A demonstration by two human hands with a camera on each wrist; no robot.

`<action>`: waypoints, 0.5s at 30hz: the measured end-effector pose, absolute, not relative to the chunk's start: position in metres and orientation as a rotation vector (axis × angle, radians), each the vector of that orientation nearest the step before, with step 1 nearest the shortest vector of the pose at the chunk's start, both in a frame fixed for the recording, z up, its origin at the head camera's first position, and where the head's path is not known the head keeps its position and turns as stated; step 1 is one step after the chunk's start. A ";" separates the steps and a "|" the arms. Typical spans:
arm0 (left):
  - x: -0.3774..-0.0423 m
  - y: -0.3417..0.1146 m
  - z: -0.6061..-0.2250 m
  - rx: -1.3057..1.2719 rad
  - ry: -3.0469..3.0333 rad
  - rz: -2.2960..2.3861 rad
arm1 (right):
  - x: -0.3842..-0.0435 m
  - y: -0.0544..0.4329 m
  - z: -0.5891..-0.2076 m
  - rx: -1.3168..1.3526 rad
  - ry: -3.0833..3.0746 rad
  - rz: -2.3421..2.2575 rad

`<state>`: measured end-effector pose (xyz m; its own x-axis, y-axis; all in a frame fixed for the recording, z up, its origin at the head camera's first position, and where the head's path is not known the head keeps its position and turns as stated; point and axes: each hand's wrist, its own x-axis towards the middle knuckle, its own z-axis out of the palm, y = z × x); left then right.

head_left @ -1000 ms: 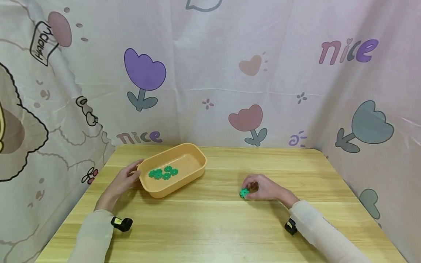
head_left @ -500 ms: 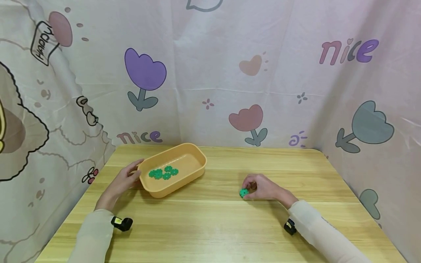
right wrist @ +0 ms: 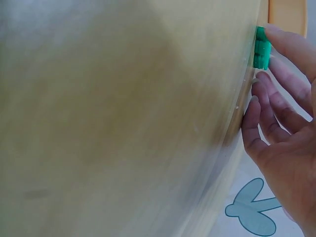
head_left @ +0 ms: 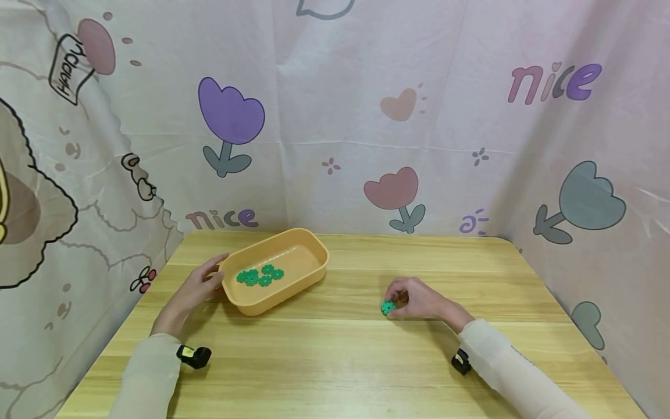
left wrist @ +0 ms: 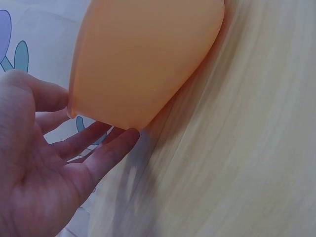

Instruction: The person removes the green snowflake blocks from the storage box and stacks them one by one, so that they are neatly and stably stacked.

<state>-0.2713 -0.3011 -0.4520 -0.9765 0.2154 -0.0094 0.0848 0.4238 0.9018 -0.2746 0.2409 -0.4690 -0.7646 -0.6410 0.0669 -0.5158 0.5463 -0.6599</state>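
Observation:
A yellow-orange tray (head_left: 309,277) sits on the left part of the table, and several green flower-shaped plastic discs (head_left: 265,280) lie in its left half. My left hand (head_left: 198,284) touches the tray's left end; in the left wrist view its extended fingers (left wrist: 116,150) rest against the end wall and rim. To the right of the tray, my right hand (head_left: 416,298) pinches a green flower-shaped disc (head_left: 388,308) between thumb and index finger, low over the tabletop. Edge-on in the right wrist view, the disc (right wrist: 261,48) looks thick; whether several are stacked I cannot tell.
The wooden table (head_left: 335,372) ends at a printed cloth (head_left: 324,116) hanging behind it and along both sides. Black wrist cameras (head_left: 194,357) sit at both cuffs.
Both hands, the tray and the green discs stay practically where they were; the disc in the right hand turns very slightly at most.

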 end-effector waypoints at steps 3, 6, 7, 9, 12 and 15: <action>-0.271 -0.301 -0.452 0.266 2.542 1.600 | -0.275 0.241 -0.469 -0.985 2.601 -1.016; -0.271 -0.301 -0.451 0.267 2.539 1.603 | -0.275 0.241 -0.470 -0.986 2.604 -1.014; -0.271 -0.301 -0.451 0.269 2.537 1.604 | -0.275 0.241 -0.470 -0.986 2.604 -1.013; -0.271 -0.301 -0.450 0.272 2.540 1.602 | -0.275 0.241 -0.470 -0.985 2.603 -1.014; -0.271 -0.302 -0.450 0.268 2.544 1.599 | -0.274 0.241 -0.469 -0.980 2.603 -1.011; -0.271 -0.302 -0.451 0.275 2.548 1.598 | -0.273 0.241 -0.469 -0.957 2.605 -1.005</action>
<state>-0.2708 -0.3022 -0.4510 -0.9761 0.2171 -0.0060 0.0891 0.4257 0.9004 -0.2727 0.2412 -0.4692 -0.7739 -0.6312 0.0520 -0.5026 0.5621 -0.6568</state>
